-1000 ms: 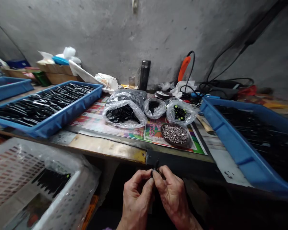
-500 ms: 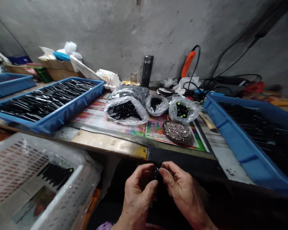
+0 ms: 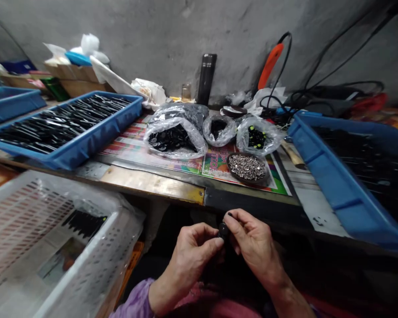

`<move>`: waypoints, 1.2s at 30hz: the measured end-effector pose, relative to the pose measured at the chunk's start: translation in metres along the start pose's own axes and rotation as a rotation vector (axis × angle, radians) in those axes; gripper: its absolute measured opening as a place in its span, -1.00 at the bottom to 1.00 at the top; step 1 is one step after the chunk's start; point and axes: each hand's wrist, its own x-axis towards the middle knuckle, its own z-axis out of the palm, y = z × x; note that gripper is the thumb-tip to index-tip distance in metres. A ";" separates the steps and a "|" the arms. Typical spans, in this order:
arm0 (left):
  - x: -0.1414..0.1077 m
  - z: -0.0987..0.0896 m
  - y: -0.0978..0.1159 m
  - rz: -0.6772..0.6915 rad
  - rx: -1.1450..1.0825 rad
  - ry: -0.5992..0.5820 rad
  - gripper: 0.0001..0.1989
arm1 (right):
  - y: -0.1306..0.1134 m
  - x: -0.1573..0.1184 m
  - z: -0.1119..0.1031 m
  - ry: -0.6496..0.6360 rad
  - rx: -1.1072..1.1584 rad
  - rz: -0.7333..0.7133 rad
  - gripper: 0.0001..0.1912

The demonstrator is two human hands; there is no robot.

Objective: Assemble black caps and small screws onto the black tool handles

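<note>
Left hand: the left hand (image 3: 194, 249) has its fingers narrow, thumb and forefinger pinching a round black part (image 3: 222, 229).
Right hand: the right hand (image 3: 257, 240) is just beside it, its fingers close together on a small black tip (image 3: 230, 214); whether that tip belongs to the round part cannot be told.
Where the part is: between the two hands, in front of the edge of the surface (image 3: 152, 181), over a dark area.
Drop risk: the grip covers little of the part, so a slip of the left thumb could send it down into that dark area, where black on black would be hard to find.
Alignment risk: the fingers hide much of the pieces, so a poor fit between them could go unnoticed.
Metal dish: the shallow dish (image 3: 231, 171), heaped with small metal pieces, rests near the surface's front; a knock from a forearm or sleeve could spill them.
Plastic bags: the left bag (image 3: 200, 148), middle bag (image 3: 231, 138) and right bag (image 3: 276, 136) have soft rims that could sag or snag a reaching hand, mixing the black parts.
White basket: the white basket (image 3: 96, 251) sits low at the left, black pieces inside; its loose plastic could catch the left sleeve (image 3: 137, 300).
</note>
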 end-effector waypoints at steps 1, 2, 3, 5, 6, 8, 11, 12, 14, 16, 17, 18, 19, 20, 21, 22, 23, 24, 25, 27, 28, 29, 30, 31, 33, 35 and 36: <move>0.000 -0.001 0.001 -0.019 0.011 -0.010 -0.66 | 0.001 0.000 0.000 -0.004 0.007 0.003 -0.64; 0.000 -0.002 0.002 -0.034 0.023 -0.011 -0.66 | 0.002 -0.001 0.000 -0.009 0.016 0.010 -0.64; 0.000 -0.002 0.004 -0.045 0.034 -0.007 -0.65 | 0.003 -0.001 -0.001 -0.015 0.029 0.021 -0.64; 0.000 -0.002 0.005 -0.054 0.041 0.011 -0.65 | 0.004 -0.001 -0.001 -0.024 0.063 0.040 -0.64; -0.001 -0.002 0.006 -0.052 0.034 0.024 -0.65 | 0.004 -0.002 -0.001 -0.018 0.077 0.042 -0.65; 0.000 -0.001 0.005 -0.027 0.008 0.056 -0.67 | 0.005 -0.004 -0.001 0.001 0.078 0.029 -0.66; 0.001 -0.004 0.002 0.037 -0.022 0.110 -0.69 | 0.004 -0.011 0.001 -0.026 0.029 0.012 -0.67; 0.002 -0.005 0.001 0.058 -0.029 0.127 -0.70 | 0.004 -0.015 0.002 -0.066 0.004 0.013 -0.66; 0.003 -0.009 -0.002 0.088 -0.038 0.152 -0.71 | 0.002 -0.022 0.004 -0.161 -0.047 0.017 -0.63; 0.004 -0.013 -0.005 0.111 -0.047 0.169 -0.72 | 0.001 -0.027 0.007 -0.257 -0.072 0.032 -0.61; 0.003 -0.014 -0.006 0.119 -0.050 0.174 -0.72 | 0.000 -0.029 0.009 -0.299 -0.062 0.048 -0.62; 0.003 -0.015 -0.006 0.124 -0.054 0.178 -0.73 | 0.000 -0.030 0.010 -0.335 -0.041 0.069 -0.62; 0.002 -0.016 -0.007 0.127 -0.056 0.181 -0.73 | 0.000 -0.031 0.011 -0.363 -0.015 0.093 -0.62; 0.002 -0.016 -0.007 0.128 -0.058 0.184 -0.73 | 0.001 -0.032 0.012 -0.382 0.009 0.114 -0.63; 0.001 -0.016 -0.007 0.129 -0.056 0.186 -0.73 | 0.001 -0.032 0.012 -0.393 0.026 0.133 -0.63; 0.001 -0.015 -0.007 0.132 -0.053 0.189 -0.73 | 0.002 -0.033 0.013 -0.401 0.034 0.151 -0.64; 0.000 -0.014 -0.006 0.138 -0.048 0.192 -0.72 | 0.003 -0.033 0.014 -0.402 0.036 0.167 -0.65; 0.000 -0.014 -0.006 0.144 -0.044 0.197 -0.71 | 0.003 -0.033 0.014 -0.397 0.033 0.180 -0.66; 0.000 -0.013 -0.006 0.148 -0.042 0.202 -0.70 | 0.004 -0.033 0.015 -0.390 0.026 0.188 -0.66; 0.001 -0.012 -0.006 0.152 -0.045 0.211 -0.69 | 0.004 -0.034 0.017 -0.362 0.004 0.181 -0.66; 0.002 -0.012 -0.006 0.155 -0.050 0.215 -0.69 | 0.004 -0.034 0.017 -0.345 -0.010 0.164 -0.66; 0.002 -0.013 -0.007 0.159 -0.053 0.216 -0.69 | 0.003 -0.034 0.018 -0.326 -0.023 0.147 -0.65; 0.003 -0.013 -0.007 0.166 -0.054 0.217 -0.70 | 0.004 -0.034 0.019 -0.308 -0.034 0.132 -0.64; 0.003 -0.014 -0.007 0.175 -0.051 0.217 -0.71 | 0.004 -0.035 0.019 -0.291 -0.042 0.121 -0.64; 0.003 -0.015 -0.008 0.190 -0.034 0.204 -0.72 | 0.006 -0.035 0.020 -0.267 -0.049 0.099 -0.64; 0.003 -0.016 -0.008 0.196 -0.015 0.190 -0.72 | 0.009 -0.035 0.021 -0.251 -0.060 0.076 -0.65; 0.002 -0.016 -0.007 0.198 -0.009 0.186 -0.71 | 0.010 -0.035 0.021 -0.247 -0.065 0.066 -0.66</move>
